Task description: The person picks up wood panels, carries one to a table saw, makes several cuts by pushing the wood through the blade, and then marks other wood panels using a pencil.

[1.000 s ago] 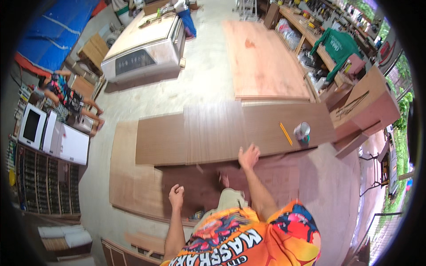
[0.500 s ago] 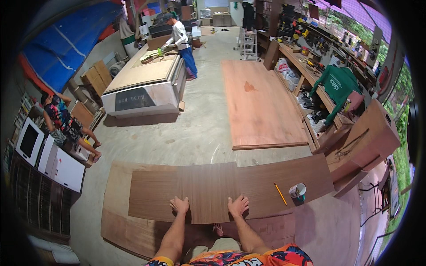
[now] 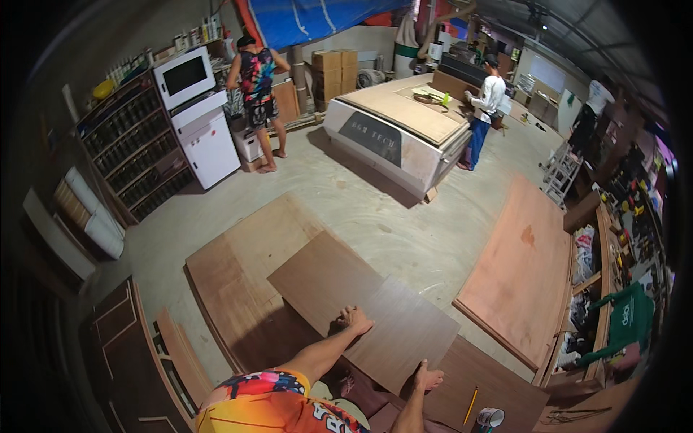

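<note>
A rectangular sheet of brown wood veneer [image 3: 408, 328] lies across a longer dark brown board [image 3: 317, 278] in front of me. My left hand [image 3: 356, 320] rests at the sheet's left edge, its fingers spread over the wood. At the right edge is my right hand [image 3: 429, 377], thumb apart from the fingers, touching the sheet and the board beside it. Both palms are turned down. To the right of that hand, a yellow pencil [image 3: 471, 405] and a mug [image 3: 491, 417] sit on the board. Under the board's left part is a wider plywood panel [image 3: 238, 252].
A large reddish plywood sheet [image 3: 516, 267] lies on the floor to the right, beside a cluttered workbench [image 3: 603, 267]. Ahead stands a white-sided work table [image 3: 375, 144] with one person [image 3: 491, 108] at it. Another person [image 3: 258, 94] stands by a white cabinet [image 3: 209, 151].
My view has swung to the left, so the boards now run diagonally and shelves have come in at left. Both hands still rest at the veneer sheet's edges.
</note>
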The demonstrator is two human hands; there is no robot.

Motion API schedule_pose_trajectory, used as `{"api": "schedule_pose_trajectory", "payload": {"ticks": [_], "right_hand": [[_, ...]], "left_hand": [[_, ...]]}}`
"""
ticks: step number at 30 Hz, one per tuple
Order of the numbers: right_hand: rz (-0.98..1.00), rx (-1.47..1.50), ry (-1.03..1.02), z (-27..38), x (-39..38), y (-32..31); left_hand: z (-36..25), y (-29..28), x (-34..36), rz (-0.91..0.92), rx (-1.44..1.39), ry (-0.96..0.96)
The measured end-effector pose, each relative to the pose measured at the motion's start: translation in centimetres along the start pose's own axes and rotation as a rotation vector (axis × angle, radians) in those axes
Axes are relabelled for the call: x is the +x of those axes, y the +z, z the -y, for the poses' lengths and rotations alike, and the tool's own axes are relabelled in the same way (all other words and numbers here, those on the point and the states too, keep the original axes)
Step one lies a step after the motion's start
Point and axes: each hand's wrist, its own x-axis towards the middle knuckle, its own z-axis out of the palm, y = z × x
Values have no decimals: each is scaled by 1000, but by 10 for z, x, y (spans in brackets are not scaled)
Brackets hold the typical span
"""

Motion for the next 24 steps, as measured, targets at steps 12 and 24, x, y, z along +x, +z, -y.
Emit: {"api": "schedule_pose_trajectory", "payload": {"ticks": [12, 24], "right_hand": [[-273, 354, 108, 5, -56, -80], [-753, 1302, 88, -219, -189, -199]], "left_hand": [[27, -43, -25, 60, -634, 264], [-6, -80, -250, 917, -905, 756]]}}
